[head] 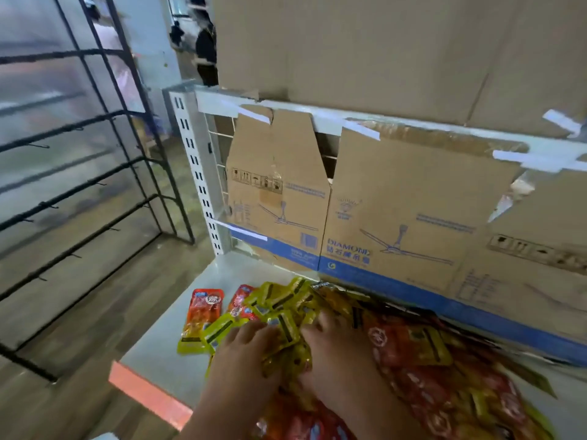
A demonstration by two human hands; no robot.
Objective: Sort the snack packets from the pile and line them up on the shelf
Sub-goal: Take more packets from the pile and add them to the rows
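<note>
The snack packets [286, 300] lie in a loose heap on the white shelf [158, 360], filling it from about the middle to the right and reaching from the front edge to the back. Small yellow ones lie crossed at all angles at the heap's left end, and larger red and orange ones [444, 392] are spread towards the right front. Clear of the heap, near the shelf's left edge, a single orange-and-yellow packet [201, 315] lies flat. Its long axis runs front to back, with the yellow end towards the front edge and the top leaning slightly right. Just beside it a red packet [242, 300] lies much the same way, half under the yellow ones. The left hand [244, 354] rests palm down on the yellow packets, its fingers fairly straight and a little apart. The right hand [333, 354] lies close beside it on the heap; its fingers are blurred, so I cannot tell whether they curl round a packet. An orange-red strip [149, 395] runs along the shelf's front edge. Flattened cardboard [397, 198] printed with ceiling fans is taped across the back, next to a slotted white upright [197, 173]. A black wire rack [79, 185] stands on the wooden floor [79, 312] to the left.
</note>
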